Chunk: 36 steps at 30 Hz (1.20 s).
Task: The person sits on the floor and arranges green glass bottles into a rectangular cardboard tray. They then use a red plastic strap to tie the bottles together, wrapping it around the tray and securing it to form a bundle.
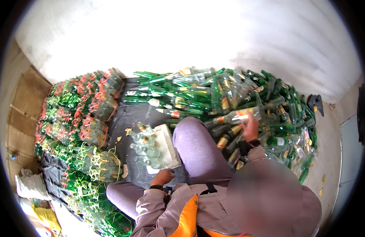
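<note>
My right hand [251,128] grips a clear glass bottle [240,115] with an orange and white label. The bottle lies nearly sideways above the loose heap, its neck towards the left. In front of my lap, my left hand [165,177] is held low with nothing visible in it, close to the near end of a white slab [169,145]. A small group of clear glass bottles [151,152] stands at the slab's left side, on and beside it. Loose green and clear bottles [197,96] lie beyond my knee [191,136] and around to the right.
Bundled bottles [95,130] tied with red and yellow-green cord stand in rows on the left. A dark ribbed mat [135,115] covers the floor between. The white wall [170,35] rises behind. A dark object [315,103] lies at the right; wooden panels [28,97] stand far left.
</note>
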### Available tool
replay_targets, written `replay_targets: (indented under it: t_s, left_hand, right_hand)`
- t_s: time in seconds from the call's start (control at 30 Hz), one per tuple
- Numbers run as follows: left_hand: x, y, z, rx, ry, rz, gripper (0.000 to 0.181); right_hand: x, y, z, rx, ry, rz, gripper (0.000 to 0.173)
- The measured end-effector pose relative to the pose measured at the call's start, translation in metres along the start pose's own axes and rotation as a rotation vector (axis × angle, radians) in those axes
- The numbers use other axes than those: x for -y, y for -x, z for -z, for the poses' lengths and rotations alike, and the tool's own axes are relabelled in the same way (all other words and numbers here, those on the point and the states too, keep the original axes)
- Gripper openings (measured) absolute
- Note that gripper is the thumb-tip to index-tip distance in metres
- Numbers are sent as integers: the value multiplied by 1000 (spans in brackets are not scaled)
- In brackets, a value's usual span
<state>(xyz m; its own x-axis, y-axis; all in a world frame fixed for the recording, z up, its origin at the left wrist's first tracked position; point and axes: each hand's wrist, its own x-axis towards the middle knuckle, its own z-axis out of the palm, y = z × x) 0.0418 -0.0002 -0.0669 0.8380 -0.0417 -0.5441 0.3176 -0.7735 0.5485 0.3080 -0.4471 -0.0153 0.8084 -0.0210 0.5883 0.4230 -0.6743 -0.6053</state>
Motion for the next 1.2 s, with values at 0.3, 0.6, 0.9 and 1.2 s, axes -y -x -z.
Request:
replay_targets:
  t_s: [0.3, 0.6, 0.9, 1.2]
  left_hand:
    - [-17, 15, 17, -75, 258, -103, 38]
    - [-93, 42, 40, -388, 302, 23, 85]
    - [-102, 34, 32, -715, 198, -286, 91]
    - [-100, 32, 35, -721, 189, -333, 67]
  right_hand:
    - [217, -122, 8, 102, -1673, -790, 33]
    - [248, 37, -170, 665, -1447, -1337, 50]
    - [224, 97, -203, 771, -1169, -1394, 43]
    - [220, 122, -184, 1035, -1077, -1308, 37]
